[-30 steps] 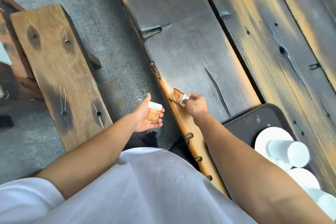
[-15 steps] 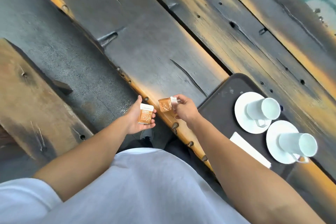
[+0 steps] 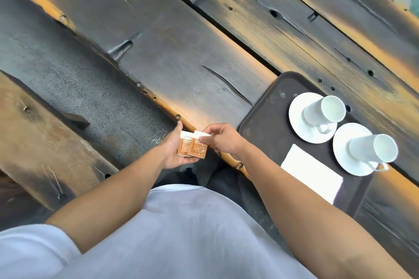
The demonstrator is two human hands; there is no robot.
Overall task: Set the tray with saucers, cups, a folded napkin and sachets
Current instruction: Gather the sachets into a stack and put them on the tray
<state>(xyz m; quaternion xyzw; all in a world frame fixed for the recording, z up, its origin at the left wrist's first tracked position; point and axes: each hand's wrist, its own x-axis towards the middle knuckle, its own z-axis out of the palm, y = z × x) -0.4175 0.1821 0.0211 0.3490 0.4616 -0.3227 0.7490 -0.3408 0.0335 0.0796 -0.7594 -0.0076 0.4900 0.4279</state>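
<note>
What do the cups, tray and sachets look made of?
Cups: glossy white glazed ceramic, probably porcelain, with soft highlights. Tray: dark matte plastic, likely; scuffed, rounded moulded rim. Sachets: thin printed paper or foil laminate, orange with white sealed tops; can't tell which.

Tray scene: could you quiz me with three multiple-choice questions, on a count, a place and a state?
1. How many cups stand on saucers? A. two B. three C. five
2. Where is the folded napkin? A. inside a cup B. on the tray, beside the saucers C. under a saucer
3. The sachets are: A. lying on the tray B. tucked in a cup C. held in the hands

1 A: each saucer bears one cup.
2 B: it lies flat on the dark tray.
3 C: both hands hold them, off the tray.
</note>
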